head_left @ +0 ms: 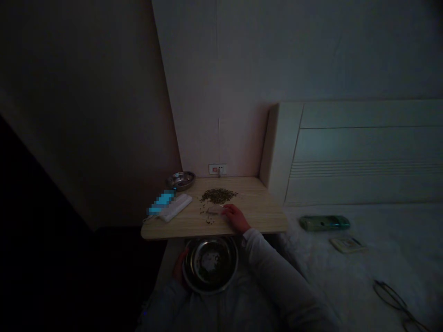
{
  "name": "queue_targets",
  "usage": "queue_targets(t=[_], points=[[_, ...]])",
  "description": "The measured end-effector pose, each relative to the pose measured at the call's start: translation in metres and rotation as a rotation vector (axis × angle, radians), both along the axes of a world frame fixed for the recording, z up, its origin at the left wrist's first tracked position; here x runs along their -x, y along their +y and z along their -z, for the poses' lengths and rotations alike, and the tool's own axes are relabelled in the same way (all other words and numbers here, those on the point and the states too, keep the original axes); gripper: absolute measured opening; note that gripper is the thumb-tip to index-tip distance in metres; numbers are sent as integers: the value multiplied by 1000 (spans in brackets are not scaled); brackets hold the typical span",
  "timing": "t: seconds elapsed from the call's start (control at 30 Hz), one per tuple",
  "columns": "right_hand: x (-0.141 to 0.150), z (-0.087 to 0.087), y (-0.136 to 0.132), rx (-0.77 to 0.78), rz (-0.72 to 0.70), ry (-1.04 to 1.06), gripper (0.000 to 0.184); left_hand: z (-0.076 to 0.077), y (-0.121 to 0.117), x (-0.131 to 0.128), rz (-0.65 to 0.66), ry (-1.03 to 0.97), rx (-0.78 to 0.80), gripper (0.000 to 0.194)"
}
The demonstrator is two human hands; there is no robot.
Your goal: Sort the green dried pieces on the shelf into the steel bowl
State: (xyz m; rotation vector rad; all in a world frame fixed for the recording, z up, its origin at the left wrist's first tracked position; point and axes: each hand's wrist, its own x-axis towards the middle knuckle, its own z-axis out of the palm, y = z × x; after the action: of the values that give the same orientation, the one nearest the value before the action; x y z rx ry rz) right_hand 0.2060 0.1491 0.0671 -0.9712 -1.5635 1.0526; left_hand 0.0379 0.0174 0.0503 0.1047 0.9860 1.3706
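Note:
A loose pile of small dark grains (218, 195), perhaps beans or seeds, lies on the wooden tabletop (256, 216), with some scattered in front of it. Just before the pile, my right hand (236, 217) has its fingers closed on a thin pale flat piece (215, 210), blurred and lying low over the wood. Below the table's front edge, a round metal bowl (210, 292) rests at my lap, with dark grains inside. My left hand (180, 267) is wrapped around the bowl's left side; its fingers are partly in shadow.
A smaller metal bowl (189, 175) stands at the table's back left. Near it are a white power strip (176, 207) and a phone with a blurred screen (161, 203). A wall socket (218, 169) is behind. A green package (324, 222) and a cable (391, 295) lie on the bed.

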Motion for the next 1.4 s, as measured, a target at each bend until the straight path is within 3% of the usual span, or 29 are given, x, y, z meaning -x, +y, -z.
queue_targets(t=[0.2,0.37,0.47,0.77,1.13,1.4], points=[[13,-4,3,8,59,-68,19,-3,0,0,-6,14,28,16],[11,-3,1,-17,81,-159,22,-14,-3,-5,-27,12,-20,17],[9,-2,-1,-34,74,-216,22,-16,-3,-6,-50,28,31,16],[10,-4,-2,-45,67,-277,23,-4,0,-3,21,-39,77,19],[9,-4,-4,-36,19,-297,23,9,5,2,10,-5,40,22],[7,-6,-4,-1,5,-278,22,4,3,1,26,-28,44,24]])
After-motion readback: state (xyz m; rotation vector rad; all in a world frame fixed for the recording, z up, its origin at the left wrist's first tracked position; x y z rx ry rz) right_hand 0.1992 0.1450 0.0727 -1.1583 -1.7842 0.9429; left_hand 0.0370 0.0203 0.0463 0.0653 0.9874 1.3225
